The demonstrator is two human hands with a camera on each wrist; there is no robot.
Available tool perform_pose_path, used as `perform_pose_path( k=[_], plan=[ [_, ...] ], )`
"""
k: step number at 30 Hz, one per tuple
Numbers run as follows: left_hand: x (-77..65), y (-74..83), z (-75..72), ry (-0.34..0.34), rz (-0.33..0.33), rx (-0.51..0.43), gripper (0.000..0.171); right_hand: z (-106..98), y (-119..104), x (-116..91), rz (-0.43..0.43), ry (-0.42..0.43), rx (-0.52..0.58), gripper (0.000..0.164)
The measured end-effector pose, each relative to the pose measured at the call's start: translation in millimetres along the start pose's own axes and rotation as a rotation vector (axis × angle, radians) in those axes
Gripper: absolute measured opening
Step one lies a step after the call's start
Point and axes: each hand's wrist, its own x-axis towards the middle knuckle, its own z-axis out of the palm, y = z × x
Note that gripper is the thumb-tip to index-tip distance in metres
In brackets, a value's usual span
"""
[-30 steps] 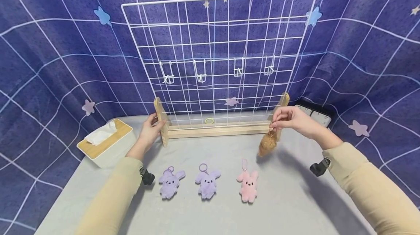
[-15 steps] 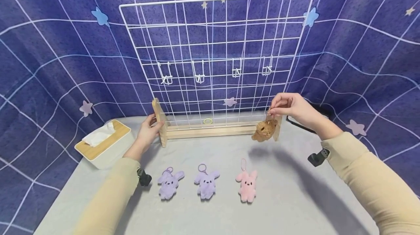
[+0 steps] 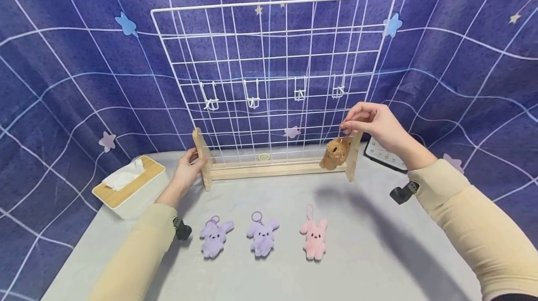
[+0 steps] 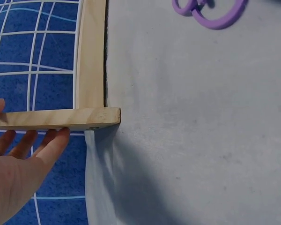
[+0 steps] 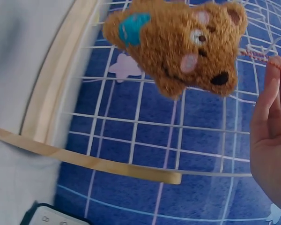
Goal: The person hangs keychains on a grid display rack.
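Observation:
My right hand (image 3: 371, 121) pinches the loop of a brown plush bear keychain (image 3: 335, 152), which dangles in front of the lower right part of a white wire grid rack (image 3: 273, 62). In the right wrist view the bear (image 5: 178, 44) shows a pink cheek and a blue patch. My left hand (image 3: 187, 170) grips the left wooden foot (image 3: 201, 158) of the rack, thumb on one side and fingers on the other. Several white hooks (image 3: 299, 95) hang in a row across the grid, above the bear.
Two purple plush bunny keychains (image 3: 213, 240) and a pink one (image 3: 315, 241) lie on the grey tabletop (image 3: 286, 282). A tissue box (image 3: 130, 184) stands at left, a white clock (image 3: 382, 154) behind the right hand. A yellow-green ring (image 3: 264, 156) shows behind the rack's base.
My right hand has risen with the bear, up and slightly left toward the grid, and the bear has swung round. My left hand keeps hold of the rack's foot.

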Motion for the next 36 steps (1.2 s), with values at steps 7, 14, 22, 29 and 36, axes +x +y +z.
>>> perform_pose_path(
  k=[7,14,22,29,36],
  plan=[
    [-0.6,-0.6,0.0,-0.003,0.005,0.011,0.064,-4,-18,7,-0.037,0.076,0.036,0.005],
    [0.3,-1.1,-0.8,-0.004,0.006,0.021,0.063,-8,-29,14,-0.071,0.099,0.06,0.006],
    [4.1,-2.0,-2.7,-0.026,-0.018,-0.006,0.063,-14,-35,20,-0.096,0.091,0.12,0.004],
    [1.2,0.1,-1.9,-0.021,-0.001,0.009,0.063,-16,-43,28,-0.105,0.112,0.112,0.004],
    [0.1,-1.5,-0.6,-0.015,0.019,0.031,0.063,-19,-46,36,-0.1,0.136,0.077,0.004]
  ],
)
